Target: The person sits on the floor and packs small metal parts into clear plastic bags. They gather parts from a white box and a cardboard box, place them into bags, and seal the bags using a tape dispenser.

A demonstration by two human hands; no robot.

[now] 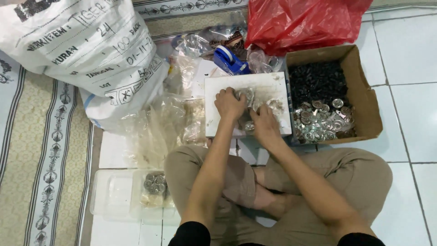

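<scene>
1. Clearly, the work centres on a small clear plastic bag of round silver metal pieces (248,98), lying on a white board (273,82) set on the floor in front of the seated person's crossed legs.
2. Judged from its look, the bag is thin, soft and slippery film. It would crumple rather than keep a shape, while the metal pieces inside are hard, small and likely give the packet some weight for its size. They would slide and bunch to one end if it is tipped.
3. A sound hold seems to be the film just above the heap of pieces, pinched at the neck, with the other hand cupped under or beside the load so it cannot sag or spill.
4. The left hand (229,104) is curled, fingers bent down onto the bag's 9 o'clock side, gripping or pressing the film. I cannot tell how tightly.
5. The right hand (263,124) sits at 5 o'clock from the bag, fingers folded over its lower edge and touching it. A loose metal piece (249,126) lies just beside this hand on the board.
6. At 3 o'clock from the board stands an open cardboard box (364,98) holding dark small parts at the back and more silver round pieces (321,120) at the front.
7. At 12 o'clock lie a blue tape dispenser (230,60) and a red plastic bag (300,20). At 10 o'clock rests a large white sack (82,50).
8. At 8 o'clock, clear plastic trays (114,193) hold a filled packet (154,187).
</scene>
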